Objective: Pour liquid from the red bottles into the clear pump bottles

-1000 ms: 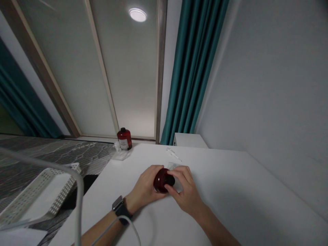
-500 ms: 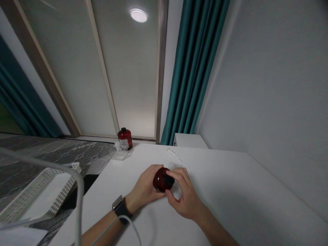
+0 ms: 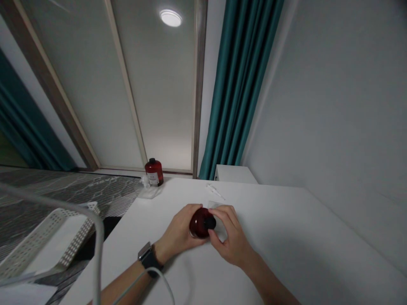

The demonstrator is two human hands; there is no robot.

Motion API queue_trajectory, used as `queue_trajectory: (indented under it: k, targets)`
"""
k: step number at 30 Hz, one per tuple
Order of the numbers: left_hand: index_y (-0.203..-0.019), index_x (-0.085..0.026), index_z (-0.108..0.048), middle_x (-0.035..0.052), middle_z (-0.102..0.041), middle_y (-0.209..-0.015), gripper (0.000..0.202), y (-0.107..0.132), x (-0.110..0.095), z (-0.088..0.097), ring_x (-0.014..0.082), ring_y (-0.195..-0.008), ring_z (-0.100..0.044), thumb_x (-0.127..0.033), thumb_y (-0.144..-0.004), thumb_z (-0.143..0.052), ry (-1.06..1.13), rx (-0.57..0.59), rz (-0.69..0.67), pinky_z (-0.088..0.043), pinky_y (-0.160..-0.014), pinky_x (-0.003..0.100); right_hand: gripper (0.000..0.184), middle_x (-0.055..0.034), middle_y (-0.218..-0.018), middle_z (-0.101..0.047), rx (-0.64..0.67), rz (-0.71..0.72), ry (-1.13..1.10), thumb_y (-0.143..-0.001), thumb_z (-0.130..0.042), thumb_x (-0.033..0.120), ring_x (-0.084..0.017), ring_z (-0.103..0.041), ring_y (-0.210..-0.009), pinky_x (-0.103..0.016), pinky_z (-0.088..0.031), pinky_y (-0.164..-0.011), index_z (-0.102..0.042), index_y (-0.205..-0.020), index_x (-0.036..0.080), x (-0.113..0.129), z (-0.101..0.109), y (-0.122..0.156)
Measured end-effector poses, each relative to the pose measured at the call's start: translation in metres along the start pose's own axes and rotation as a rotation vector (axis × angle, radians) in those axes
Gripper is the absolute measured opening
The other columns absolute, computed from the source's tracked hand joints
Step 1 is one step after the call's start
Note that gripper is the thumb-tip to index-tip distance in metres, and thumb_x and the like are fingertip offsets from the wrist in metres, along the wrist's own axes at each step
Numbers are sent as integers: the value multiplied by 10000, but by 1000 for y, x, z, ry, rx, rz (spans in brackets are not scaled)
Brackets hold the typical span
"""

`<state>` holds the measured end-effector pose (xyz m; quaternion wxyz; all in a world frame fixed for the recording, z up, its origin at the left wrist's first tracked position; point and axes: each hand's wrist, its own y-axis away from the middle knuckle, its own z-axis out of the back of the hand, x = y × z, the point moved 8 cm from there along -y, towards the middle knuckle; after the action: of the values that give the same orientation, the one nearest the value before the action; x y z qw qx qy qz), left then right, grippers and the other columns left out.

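A dark red, glossy bottle (image 3: 197,223) is tilted with its black cap (image 3: 210,223) towards the right. My left hand (image 3: 182,227) is wrapped around the bottle's body from the left, a smartwatch on its wrist. With thumb and fingertips, my right hand (image 3: 234,242) pinches the cap from the right. Just behind the hands, a clear flat piece (image 3: 215,204) lies on the table, partly covered by my right fingers. A thin white pump tube (image 3: 215,191) lies farther back.
On the white table (image 3: 178,192), a second red bottle (image 3: 154,171) with a black cap and pale label stands at the back left corner, beside a clear plastic bag (image 3: 149,191). A white perforated basket (image 3: 47,241) sits left, below the table. A grey cable (image 3: 99,245) crosses the left foreground.
My right thumb and fingers have shifted slightly around the black cap, which now shows more fully. My left hand keeps its hold on the bottle, and the view has moved a little.
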<state>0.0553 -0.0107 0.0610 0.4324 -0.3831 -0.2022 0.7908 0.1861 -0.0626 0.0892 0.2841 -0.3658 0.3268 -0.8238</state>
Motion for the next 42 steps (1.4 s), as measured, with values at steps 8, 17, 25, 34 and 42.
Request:
queue_trajectory:
  k: [8, 17, 25, 34, 42]
  targets:
    - [-1326, -232, -390, 106, -641, -1161, 733, -1, -1, -2, 269, -1049, -653, -302, -721, -798, 11, 16, -12, -565, -910, 412, 493, -114, -1070, -538, 29, 55, 14, -815, -491, 63, -267, -519, -1001, -459, -514, -852, -507, -1294, 182, 8, -4, 2]
    - [-1326, -232, -402, 103, -647, -1163, 716, -2, -1, -1, 266, -1046, -660, -284, -722, -783, 13, 17, -11, -565, -905, 398, 448, -117, -1103, -588, 50, 67, 72, -938, -476, 99, -260, -556, -987, -457, -529, -854, -483, -1370, 221, 16, -7, 2]
    - [-1316, -226, -402, 104, -652, -1166, 708, -3, 0, 0, 272, -1052, -666, -293, -725, -787, 3, 19, 15, -564, -913, 405, 450, -117, -1211, -614, 44, 64, 20, -967, -440, 83, -249, -572, -1097, -467, -505, -944, -469, -1390, 234, 14, -7, 3]
    - [-1311, -216, -421, 108, -652, -1179, 690, -2, 4, 0, 276, -1074, -666, -317, -734, -786, 18, 16, 42, -566, -934, 413, 446, -116, -1256, -614, 35, 48, -13, -977, -399, 59, -235, -572, -1164, -455, -492, -983, -456, -1384, 232, 15, -9, 4]
    - [-1318, -222, -422, 107, -657, -1182, 714, -3, 5, 0, 276, -1066, -671, -286, -710, -790, 39, 15, 47, -567, -925, 411, 413, -120, -1222, -594, 40, 47, -28, -943, -419, 37, -237, -568, -1149, -452, -512, -976, -489, -1301, 230, 20, -5, 1]
